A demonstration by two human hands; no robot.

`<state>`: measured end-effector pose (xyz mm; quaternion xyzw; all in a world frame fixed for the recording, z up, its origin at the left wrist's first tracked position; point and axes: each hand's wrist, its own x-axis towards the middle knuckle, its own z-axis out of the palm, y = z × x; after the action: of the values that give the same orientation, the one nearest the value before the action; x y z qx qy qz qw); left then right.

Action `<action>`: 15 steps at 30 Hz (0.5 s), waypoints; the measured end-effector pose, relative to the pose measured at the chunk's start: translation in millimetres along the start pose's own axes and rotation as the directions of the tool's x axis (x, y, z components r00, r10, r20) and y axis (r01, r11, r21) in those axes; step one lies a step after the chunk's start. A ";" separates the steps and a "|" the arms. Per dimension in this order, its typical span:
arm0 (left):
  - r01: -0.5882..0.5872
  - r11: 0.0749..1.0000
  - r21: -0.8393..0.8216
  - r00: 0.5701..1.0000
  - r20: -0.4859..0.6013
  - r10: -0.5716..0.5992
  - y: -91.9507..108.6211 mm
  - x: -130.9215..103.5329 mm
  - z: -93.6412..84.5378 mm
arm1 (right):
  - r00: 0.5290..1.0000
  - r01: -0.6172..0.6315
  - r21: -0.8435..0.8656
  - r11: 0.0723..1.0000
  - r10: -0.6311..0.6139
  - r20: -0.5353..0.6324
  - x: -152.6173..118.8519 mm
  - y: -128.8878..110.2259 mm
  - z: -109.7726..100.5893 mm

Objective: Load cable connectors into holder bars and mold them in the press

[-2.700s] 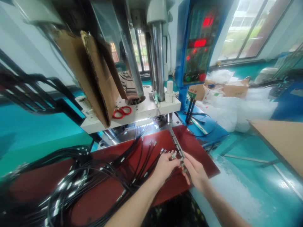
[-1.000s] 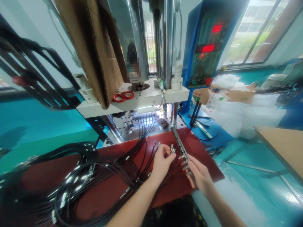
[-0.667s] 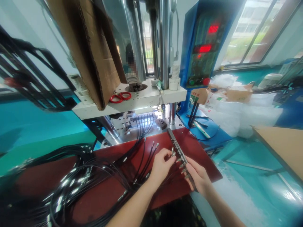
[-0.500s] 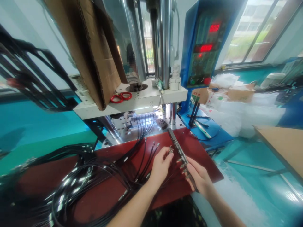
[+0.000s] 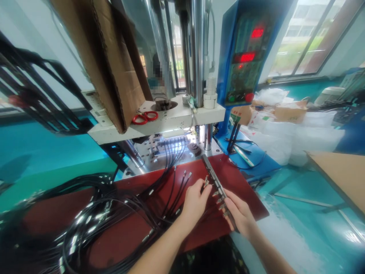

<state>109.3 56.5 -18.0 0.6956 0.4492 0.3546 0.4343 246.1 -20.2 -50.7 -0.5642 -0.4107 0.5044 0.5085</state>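
Note:
My right hand (image 5: 238,209) is closed around the near end of a long metal bar (image 5: 214,176), which lies slanted over the red-brown board (image 5: 242,186). Several small brass-coloured metal connectors (image 5: 221,200) stick out along the bar's left side, by my right fingers. To the left of the bar, my left hand (image 5: 196,199) pinches a small metal connector (image 5: 206,180) between thumb and fingertips, apart from the bar. Black cables (image 5: 179,192) with bare metal tips lie just left of that hand. Its lower fingers are partly hidden.
A big coil of black cables (image 5: 85,224) covers the board's left side. Behind stands a press with a white plate (image 5: 176,120), where red-handled scissors (image 5: 145,117) and cardboard (image 5: 125,76) rest. Cables run into its lit mould (image 5: 172,146). Pliers (image 5: 242,147) lie on a blue shelf at right.
My left hand has shifted slightly to the right and turned a little, still pinching the small connector. The right hand and the bar stay in place.

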 end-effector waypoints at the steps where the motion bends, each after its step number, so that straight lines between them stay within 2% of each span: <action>1: 0.005 1.000 -0.011 1.000 -0.002 -0.005 -1.2 1.2 0.7 | 1.000 0.005 -0.005 1.000 -0.005 -0.002 0.0 0.1 -0.3; 4: 0.049 0.993 -0.111 0.999 0.013 -0.047 -6.5 5.9 3.7 | 1.000 0.008 -0.009 1.000 -0.008 0.011 0.4 1.3 -1.6; 9: 0.208 0.935 -0.286 0.978 0.094 -0.188 -11.1 12.5 6.5 | 0.999 0.011 -0.049 0.999 -0.010 0.032 1.1 3.0 -1.9; 11: 0.192 0.940 -0.282 0.981 0.082 -0.175 -10.3 13.3 5.7 | 0.999 0.034 -0.105 0.994 -0.030 0.041 1.3 2.2 -0.5; 15: 0.064 0.975 -0.212 0.998 0.022 -0.061 -8.9 12.4 2.1 | 0.996 0.064 -0.189 0.980 -0.051 0.075 2.2 -0.4 2.3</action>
<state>112.5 69.4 -25.7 0.6334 0.4271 0.3814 0.5205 244.2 -17.6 -50.6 -0.5802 -0.4908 0.4674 0.4517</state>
